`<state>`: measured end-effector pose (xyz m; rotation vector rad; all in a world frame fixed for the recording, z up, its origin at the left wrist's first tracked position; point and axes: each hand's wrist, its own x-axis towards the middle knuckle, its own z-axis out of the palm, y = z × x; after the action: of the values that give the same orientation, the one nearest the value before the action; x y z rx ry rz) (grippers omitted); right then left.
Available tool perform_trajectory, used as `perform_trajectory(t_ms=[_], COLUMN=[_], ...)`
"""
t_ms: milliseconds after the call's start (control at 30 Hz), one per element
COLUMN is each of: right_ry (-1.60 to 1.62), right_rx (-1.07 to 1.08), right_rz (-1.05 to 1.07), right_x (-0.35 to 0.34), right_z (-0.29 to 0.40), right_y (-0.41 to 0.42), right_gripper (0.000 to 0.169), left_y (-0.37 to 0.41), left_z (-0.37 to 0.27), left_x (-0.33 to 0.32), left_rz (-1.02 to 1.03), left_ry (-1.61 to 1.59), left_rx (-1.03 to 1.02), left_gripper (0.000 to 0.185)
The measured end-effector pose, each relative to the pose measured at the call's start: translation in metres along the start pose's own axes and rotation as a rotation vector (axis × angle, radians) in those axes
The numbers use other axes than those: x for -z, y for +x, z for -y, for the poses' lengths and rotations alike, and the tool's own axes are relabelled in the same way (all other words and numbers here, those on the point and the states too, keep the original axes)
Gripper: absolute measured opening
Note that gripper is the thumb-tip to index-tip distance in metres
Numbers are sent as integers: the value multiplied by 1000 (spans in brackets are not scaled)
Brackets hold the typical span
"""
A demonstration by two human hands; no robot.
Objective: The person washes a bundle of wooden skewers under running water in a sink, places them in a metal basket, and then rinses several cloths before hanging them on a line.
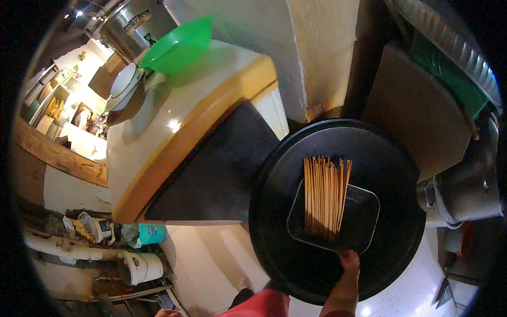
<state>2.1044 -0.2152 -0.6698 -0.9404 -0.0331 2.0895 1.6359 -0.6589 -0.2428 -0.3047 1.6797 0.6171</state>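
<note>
On a large round black tabletop (390,245) lies a shallow square tray with a thin shiny rim (379,206). Many long thin wooden sticks (324,194) lie side by side across it, their dark-tipped far ends reaching past its far rim. My right hand (349,259) is at the tray's near rim, with its fingers against the edge; shadow hides the fingertips. Only a small part of my left hand (168,313) shows at the bottom edge, away from the tray, and its fingers cannot be made out.
A counter with a yellow edge (190,126) holds a green plastic basin (182,45), white bowls (124,81) and a large metal pot (134,25). Brown board (420,115) and a metal pot (469,194) stand at right. Buckets (140,267) sit at lower left.
</note>
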Motion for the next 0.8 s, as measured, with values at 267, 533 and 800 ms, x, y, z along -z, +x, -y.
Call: perform_trajectory(t_ms=[267,533,800], right_ry=[-1442,-1387,-1626], right_rx=[566,-28,165], right_rz=[-443,-933,-771], right_x=[-8,-138,-88], right_z=[18,33,-6], right_y=[28,2,-3], right_gripper=[26,37,34], left_y=[7,4,12], left_z=[2,7,26], left_x=[-14,-36,-33], left_rz=[-248,-250,-266], left_ry=[579,333,126], left_rx=[85,73,5], left_gripper=[23,23,25])
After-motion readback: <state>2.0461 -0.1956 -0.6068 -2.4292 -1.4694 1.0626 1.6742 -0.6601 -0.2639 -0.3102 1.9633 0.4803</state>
